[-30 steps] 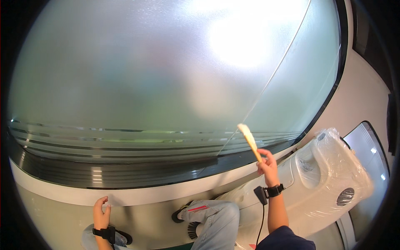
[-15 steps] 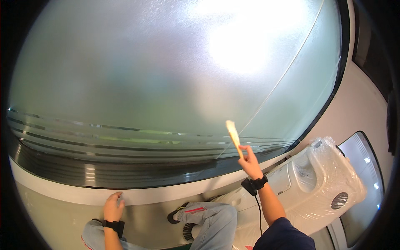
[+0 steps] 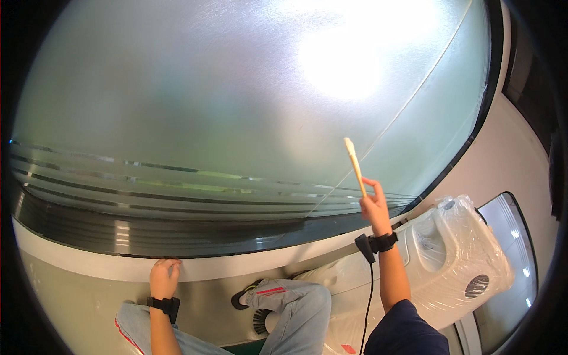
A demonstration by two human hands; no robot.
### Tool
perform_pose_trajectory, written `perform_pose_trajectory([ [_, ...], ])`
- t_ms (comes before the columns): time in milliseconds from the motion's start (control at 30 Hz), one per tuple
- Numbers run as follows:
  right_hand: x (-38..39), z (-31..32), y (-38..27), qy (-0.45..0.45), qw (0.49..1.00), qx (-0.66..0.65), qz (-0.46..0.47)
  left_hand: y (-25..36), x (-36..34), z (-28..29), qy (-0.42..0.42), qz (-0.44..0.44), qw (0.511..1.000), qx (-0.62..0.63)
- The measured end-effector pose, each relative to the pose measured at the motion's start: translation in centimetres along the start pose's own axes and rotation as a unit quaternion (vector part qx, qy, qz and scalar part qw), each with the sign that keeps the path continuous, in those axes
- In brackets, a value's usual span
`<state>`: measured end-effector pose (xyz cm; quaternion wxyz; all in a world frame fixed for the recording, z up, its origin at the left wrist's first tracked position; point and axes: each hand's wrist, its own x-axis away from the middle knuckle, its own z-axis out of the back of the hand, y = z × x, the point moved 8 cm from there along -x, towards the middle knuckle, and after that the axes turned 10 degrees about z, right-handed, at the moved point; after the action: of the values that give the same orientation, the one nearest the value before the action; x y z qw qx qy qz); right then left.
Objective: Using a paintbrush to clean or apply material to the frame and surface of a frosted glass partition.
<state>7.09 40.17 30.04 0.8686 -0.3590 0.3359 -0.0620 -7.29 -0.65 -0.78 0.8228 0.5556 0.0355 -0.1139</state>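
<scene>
Raised at right of centre, my right hand (image 3: 375, 207) is closed round the lower handle of a slim, pale yellow brush (image 3: 355, 165). Its light-coloured head points up in front of a large frosted glass panel (image 3: 236, 118); whether it touches the glass I cannot tell. At lower left, my left hand (image 3: 164, 279) rests at the white ledge (image 3: 219, 266) below the panel, fingers a little bent and thumb apart, holding nothing. Both wrists wear black straps with a small box, and a cable hangs from the right one.
A white machine (image 3: 384, 284), partly wrapped in clear plastic, stands close at my right. A round dark-bristled brush (image 3: 259, 321) lies low beside my bent leg (image 3: 299, 313). Clear stripes and a dark lower border cross the glass, and a pale diagonal line (image 3: 408, 103) runs over it.
My right hand has moved up and slightly right with the brush, which now stands more upright. My left hand has shifted slightly up, its fingers more bent.
</scene>
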Motion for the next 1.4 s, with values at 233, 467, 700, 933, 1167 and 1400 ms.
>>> perform_pose_trajectory([
  [233, 3.8, -4.1, 4.2, -0.128, 0.987, 0.074, -0.061, -0.4, -0.1, 1.0, 0.014, -0.001, 1.000, 0.007],
  [467, 0.6, 0.2, 0.2, 0.029, 0.999, 0.005, -0.015, -1.2, -0.1, 1.9, 0.028, 0.027, 0.999, -0.021],
  [700, 1.8, -1.4, 3.1, -0.016, 0.995, 0.093, -0.021, -1.1, -0.1, 2.2, 0.045, 0.005, 0.999, -0.011],
  [933, 2.7, -2.4, 3.6, -0.067, 0.992, 0.093, -0.046, -1.4, -0.4, 2.3, 0.029, 0.042, 0.998, 0.024],
  [1167, -0.9, 1.7, -2.0, 0.097, 0.995, 0.012, 0.019, -1.5, -0.5, 3.8, 0.096, 0.066, 0.991, 0.063],
  [1400, 1.9, -3.1, 1.3, -0.008, 0.998, 0.059, 0.006, -1.0, -0.3, 4.6, 0.132, 0.061, 0.987, 0.061],
])
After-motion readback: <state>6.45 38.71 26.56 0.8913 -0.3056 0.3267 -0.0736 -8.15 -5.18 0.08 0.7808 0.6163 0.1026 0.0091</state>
